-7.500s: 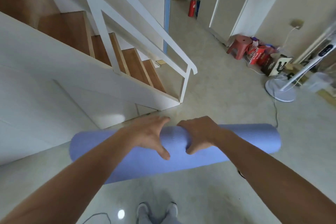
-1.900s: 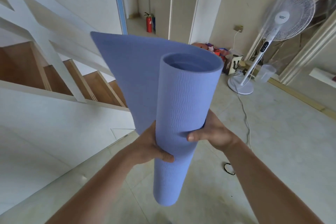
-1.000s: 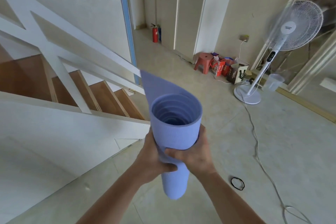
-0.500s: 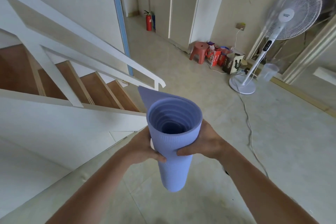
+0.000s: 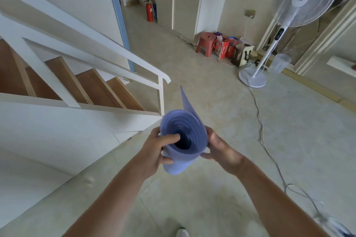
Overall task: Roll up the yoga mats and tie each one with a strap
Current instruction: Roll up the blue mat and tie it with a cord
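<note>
A light blue yoga mat (image 5: pixel 181 161), rolled into a tube, stands on end in front of me, and I look down into its spiral top. A loose corner of the outer layer sticks up behind the roll. My left hand (image 5: pixel 154 152) grips the roll's left side, with the thumb hooked over the top rim. My right hand (image 5: pixel 219 148) holds the right side, fingers wrapped round the back. No strap shows in this view.
A white staircase with wooden steps (image 5: pixel 92 86) and a handrail fills the left. At the right stands a white pedestal fan (image 5: pixel 252 77), its cable (image 5: pixel 269 152) trailing across the floor. A red stool (image 5: pixel 205 43) and boxes sit by the far wall.
The roll has tilted more toward me and sits lower, so I see further into its opening. My left thumb now hooks over the top rim. The black loop on the floor is out of sight.
</note>
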{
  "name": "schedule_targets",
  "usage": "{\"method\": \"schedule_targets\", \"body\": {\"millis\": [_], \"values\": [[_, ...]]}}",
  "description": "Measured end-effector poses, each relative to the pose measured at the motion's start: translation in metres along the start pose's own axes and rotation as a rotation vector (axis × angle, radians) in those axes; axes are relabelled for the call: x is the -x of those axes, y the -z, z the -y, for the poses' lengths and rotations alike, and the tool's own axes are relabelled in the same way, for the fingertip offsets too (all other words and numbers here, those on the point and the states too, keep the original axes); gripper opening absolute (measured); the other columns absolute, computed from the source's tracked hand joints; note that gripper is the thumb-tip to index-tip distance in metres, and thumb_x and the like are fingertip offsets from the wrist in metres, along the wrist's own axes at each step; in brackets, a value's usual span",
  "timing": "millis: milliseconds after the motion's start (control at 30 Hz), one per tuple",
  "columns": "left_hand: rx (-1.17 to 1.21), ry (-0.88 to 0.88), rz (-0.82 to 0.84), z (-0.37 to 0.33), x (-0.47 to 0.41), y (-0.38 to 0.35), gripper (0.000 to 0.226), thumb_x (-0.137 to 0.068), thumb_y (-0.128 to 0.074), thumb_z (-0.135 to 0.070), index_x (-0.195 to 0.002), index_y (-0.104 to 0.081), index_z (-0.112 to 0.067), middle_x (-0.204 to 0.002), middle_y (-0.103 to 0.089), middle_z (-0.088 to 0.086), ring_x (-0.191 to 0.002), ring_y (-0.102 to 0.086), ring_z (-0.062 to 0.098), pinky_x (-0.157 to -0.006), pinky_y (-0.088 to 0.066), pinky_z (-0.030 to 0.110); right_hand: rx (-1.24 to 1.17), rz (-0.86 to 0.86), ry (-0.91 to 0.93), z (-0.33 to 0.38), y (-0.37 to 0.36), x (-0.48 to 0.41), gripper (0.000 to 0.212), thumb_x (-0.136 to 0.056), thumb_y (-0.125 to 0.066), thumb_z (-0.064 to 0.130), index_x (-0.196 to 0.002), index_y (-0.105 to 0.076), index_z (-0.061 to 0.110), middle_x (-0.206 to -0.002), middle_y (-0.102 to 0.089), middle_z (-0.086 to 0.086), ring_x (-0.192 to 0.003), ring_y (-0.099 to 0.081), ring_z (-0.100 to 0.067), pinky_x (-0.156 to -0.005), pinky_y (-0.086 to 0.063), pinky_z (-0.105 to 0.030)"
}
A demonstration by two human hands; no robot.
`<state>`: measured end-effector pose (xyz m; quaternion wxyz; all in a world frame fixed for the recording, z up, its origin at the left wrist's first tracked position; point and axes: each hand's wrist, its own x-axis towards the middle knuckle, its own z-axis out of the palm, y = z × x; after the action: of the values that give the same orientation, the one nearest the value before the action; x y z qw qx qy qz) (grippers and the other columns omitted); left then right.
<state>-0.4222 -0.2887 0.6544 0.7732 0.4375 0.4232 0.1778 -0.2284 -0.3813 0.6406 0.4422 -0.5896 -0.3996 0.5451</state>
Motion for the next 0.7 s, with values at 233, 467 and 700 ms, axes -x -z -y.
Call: {"method": "schedule_targets", "body": {"millis": [233, 467, 700], "values": [[0.075, 0.138, -0.013, 0.059, -0.060, -0.063, 0.058, -0.060, -0.061, 0.002, -0.116, -0.062, -0.012, -0.098, -0.068, 0.008, -0.086, -0.066, 0.021, -0.075, -0.057, 0.045, -0.043, -0.272, -0.230, -0.037, 0.049, 0.008, 0.025, -0.093, -0.065, 0.036, -0.114, -0.059, 0.023, -0.109, -0.068, 0.000, -0.089, -0.068, -0.012, -0.060, -0.052, -0.025], [-0.047, 0.239, 0.009, 0.129, -0.149, -0.138, 0.058, -0.058, -0.063, -0.009, -0.112, -0.072, -0.028, -0.112, -0.074, 0.006, -0.100, -0.068, 0.027, -0.079, -0.053, 0.043, -0.126, -0.535, -0.586, -0.125, 0.129, -0.007, 0.058, -0.085, -0.051, 0.074, -0.115, -0.054, 0.024, -0.110, -0.060, -0.002, -0.099, -0.061, -0.022, -0.075, -0.054, -0.042], [-0.132, 0.258, -0.042, 0.220, -0.275, -0.202, 0.060, -0.067, -0.077, -0.059, -0.115, -0.064, -0.024, -0.113, -0.072, 0.001, -0.103, -0.069, 0.019, -0.088, -0.056, 0.039, 0.042, -0.699, -0.682, -0.244, 0.212, -0.062, 0.057, -0.098, -0.021, 0.067, -0.120, -0.048, 0.021, -0.104, -0.053, -0.003, -0.097, -0.051, -0.025, -0.085, -0.039, -0.039]]}}
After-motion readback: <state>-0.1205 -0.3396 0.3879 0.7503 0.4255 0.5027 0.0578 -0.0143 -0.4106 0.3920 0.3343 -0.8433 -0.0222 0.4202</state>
